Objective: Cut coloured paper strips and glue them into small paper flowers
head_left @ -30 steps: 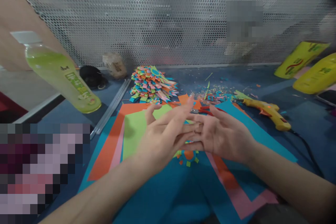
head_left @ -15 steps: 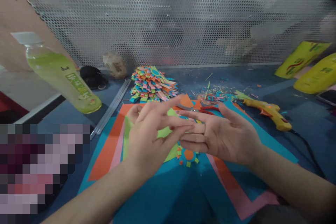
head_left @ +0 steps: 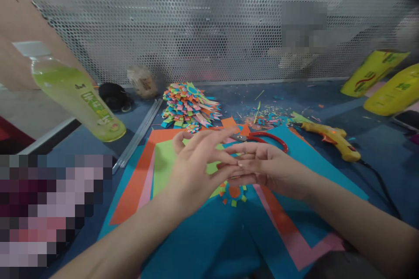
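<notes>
My left hand (head_left: 193, 172) is raised over the papers, thumb and a finger pinched at the fingertips of my right hand (head_left: 281, 170). The right thumb presses toward the same spot, its other fingers curled. Anything tiny between the fingertips is hidden. Just below lies a small paper flower (head_left: 235, 192) with an orange centre and a fringe of orange and green tabs. Beneath the left hand is a light green sheet (head_left: 163, 152), on top of blue paper (head_left: 196, 244) and orange paper (head_left: 131, 200). Red-handled scissors (head_left: 284, 141) lie behind the right hand.
A stack of fringed paper flowers (head_left: 183, 104) stands behind the hands, beside paper scraps (head_left: 271, 117). To the right is a yellow glue gun (head_left: 327, 134) with its cord, and yellow packages (head_left: 373, 74). Clear glue sticks (head_left: 137, 135) and a drink bottle (head_left: 75, 91) are left.
My right hand has turned from palm-up with fingers stretched to curled, its thumb now meeting the left fingertips. More of the scissors' red handles shows.
</notes>
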Demonstrator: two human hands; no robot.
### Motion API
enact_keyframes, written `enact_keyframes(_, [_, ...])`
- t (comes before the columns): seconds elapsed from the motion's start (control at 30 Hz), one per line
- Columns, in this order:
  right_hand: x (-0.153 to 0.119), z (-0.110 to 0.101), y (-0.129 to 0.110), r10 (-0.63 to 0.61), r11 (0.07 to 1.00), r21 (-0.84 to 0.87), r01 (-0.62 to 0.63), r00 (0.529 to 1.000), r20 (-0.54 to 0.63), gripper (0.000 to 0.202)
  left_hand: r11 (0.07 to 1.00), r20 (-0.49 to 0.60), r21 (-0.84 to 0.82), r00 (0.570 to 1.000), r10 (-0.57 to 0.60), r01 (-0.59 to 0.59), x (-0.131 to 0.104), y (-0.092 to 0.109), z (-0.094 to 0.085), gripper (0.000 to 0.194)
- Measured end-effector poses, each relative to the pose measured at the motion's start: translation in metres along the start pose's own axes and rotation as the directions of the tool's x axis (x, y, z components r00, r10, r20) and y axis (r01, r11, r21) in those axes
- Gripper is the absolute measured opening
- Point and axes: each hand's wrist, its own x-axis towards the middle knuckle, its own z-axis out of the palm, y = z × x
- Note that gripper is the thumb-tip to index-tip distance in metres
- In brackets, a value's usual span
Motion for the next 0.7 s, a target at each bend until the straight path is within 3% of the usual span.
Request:
enact_keyframes(0.1, [0.002,-0.004,0.000,0.018,0.999,-0.046,-0.022,0.996,-0.082,0.031,0.957,0.054,0.195,0.977,0.206,-0.213,-0.002,-0.002,0.003,0.053])
enact_keyframes(0.17, [0.002,-0.006,-0.002,-0.002,0.997,-0.079,-0.011,0.987,-0.162,0.029,0.939,0.082,0.233,0.968,0.238,-0.251,-0.002,-0.002,0.005,0.055])
enact_keyframes(0.27, [0.002,-0.007,-0.006,-0.072,0.982,-0.189,0.025,0.966,-0.247,0.031,0.970,0.111,0.208,0.989,0.102,-0.123,0.000,-0.002,0.005,0.055])
enact_keyframes(0.37, [0.002,-0.009,-0.009,-0.106,0.950,-0.311,0.030,0.967,-0.230,0.032,0.994,0.137,0.080,0.987,-0.089,0.078,0.004,-0.006,-0.001,0.054])
enact_keyframes(0.43, [0.002,-0.010,-0.011,-0.100,0.920,-0.391,0.018,0.976,-0.191,0.028,0.978,0.293,0.002,0.935,-0.199,0.208,0.007,-0.011,-0.004,0.053])
enact_keyframes(0.5, [-0.001,-0.008,-0.014,-0.082,0.860,-0.510,-0.006,0.985,-0.150,0.023,0.959,0.507,0.007,0.825,-0.248,0.284,0.007,-0.015,-0.004,0.057])
enact_keyframes(0.57, [-0.008,-0.003,-0.015,-0.124,0.709,-0.705,0.014,0.987,-0.105,0.016,0.961,0.625,0.023,0.746,-0.229,0.276,0.006,-0.018,-0.003,0.068])
enact_keyframes(0.6, [-0.013,0.001,-0.014,-0.175,0.572,-0.818,0.051,0.983,-0.061,0.012,0.964,0.648,0.017,0.732,-0.212,0.264,0.005,-0.019,-0.002,0.074])
enact_keyframes(0.67, [-0.024,0.010,-0.007,-0.266,0.165,-0.973,0.163,0.957,0.115,0.009,0.968,0.666,-0.006,0.723,-0.184,0.253,0.004,-0.018,0.001,0.079])
enact_keyframes(0.7, [-0.030,0.014,-0.002,-0.267,-0.036,-0.973,0.230,0.936,0.231,0.013,0.967,0.675,-0.012,0.715,-0.180,0.255,0.003,-0.018,0.002,0.079])
